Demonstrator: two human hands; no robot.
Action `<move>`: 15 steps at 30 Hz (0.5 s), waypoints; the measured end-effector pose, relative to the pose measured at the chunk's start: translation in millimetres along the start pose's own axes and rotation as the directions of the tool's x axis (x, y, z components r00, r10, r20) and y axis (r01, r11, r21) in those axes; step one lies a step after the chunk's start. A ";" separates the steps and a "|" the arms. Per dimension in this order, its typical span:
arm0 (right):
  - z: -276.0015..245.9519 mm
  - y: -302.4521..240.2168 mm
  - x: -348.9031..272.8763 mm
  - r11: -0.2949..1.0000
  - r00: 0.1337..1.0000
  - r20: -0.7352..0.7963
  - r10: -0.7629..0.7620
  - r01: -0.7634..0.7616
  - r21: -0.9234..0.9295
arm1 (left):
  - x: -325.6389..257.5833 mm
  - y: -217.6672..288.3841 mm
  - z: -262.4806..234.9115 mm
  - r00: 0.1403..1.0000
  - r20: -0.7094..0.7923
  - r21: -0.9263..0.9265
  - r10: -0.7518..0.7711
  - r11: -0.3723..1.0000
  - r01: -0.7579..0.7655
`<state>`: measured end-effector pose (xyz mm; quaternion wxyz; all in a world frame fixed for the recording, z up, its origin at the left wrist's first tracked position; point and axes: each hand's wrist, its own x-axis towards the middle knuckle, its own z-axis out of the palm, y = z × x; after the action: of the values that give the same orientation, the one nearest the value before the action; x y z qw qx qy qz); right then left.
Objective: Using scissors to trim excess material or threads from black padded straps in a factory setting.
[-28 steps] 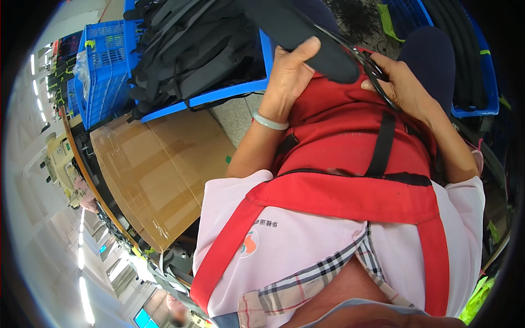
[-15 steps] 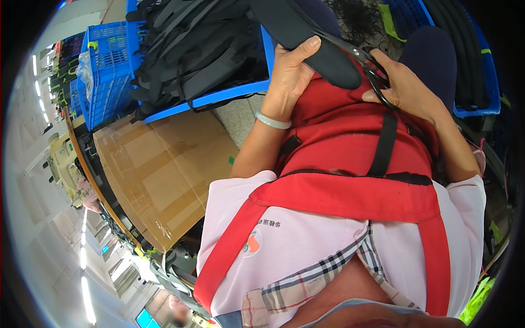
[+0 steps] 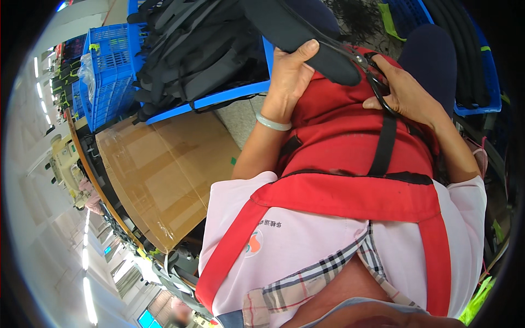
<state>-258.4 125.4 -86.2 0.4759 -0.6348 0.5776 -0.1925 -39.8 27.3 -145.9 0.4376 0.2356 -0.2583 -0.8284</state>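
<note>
Red apron [image 3: 342,147] dominates beside a blue crate [image 3: 219,97] of black pieces [image 3: 199,57]; the left grip [image 3: 290,76] pinches a black strip [image 3: 290,30], tip over the apron, while the right grip [image 3: 410,93] holds scissors [image 3: 360,59] along its edge, where a loose hold could cause a stray cut

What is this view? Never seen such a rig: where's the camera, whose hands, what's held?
No robot here: these are a person's two bare hands. The view comes from the left of two fisheye cameras on the wearer's head, looking down, so straight edges bend near the rim. Picture left is the person's left.

The left hand holds a dark padded strap. The right hand holds black-handled scissors, blades close along the strap. Both hands are above the red apron.

At left, dark strap pieces fill a blue plastic crate, with brown cardboard nearby.
</note>
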 end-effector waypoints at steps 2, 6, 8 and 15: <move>-2.1 -4.3 2.6 0.987 0.985 0.061 0.161 -0.159 -0.026 | -0.7 -1.3 1.6 1.000 -0.011 0.011 0.003 1.000 -0.003; 9.1 12.0 3.4 1.000 0.998 -0.057 0.001 -0.002 -0.015 | -0.3 -1.7 4.8 0.999 -0.031 0.006 0.037 0.999 -0.037; 9.4 9.9 6.5 0.999 0.997 -0.060 -0.054 0.054 -0.005 | 0.1 -1.4 3.4 0.999 -0.042 0.004 0.035 0.999 -0.035; -11.1 -7.7 10.3 0.984 0.983 0.096 0.155 -0.163 0.078 | 2.5 3.0 -5.3 1.000 0.011 -0.056 -0.021 0.998 0.022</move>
<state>-260.3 110.8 -77.8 0.5419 -0.5735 0.5958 -0.1499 -36.0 22.6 -148.4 0.4337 0.2219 -0.2347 -0.8412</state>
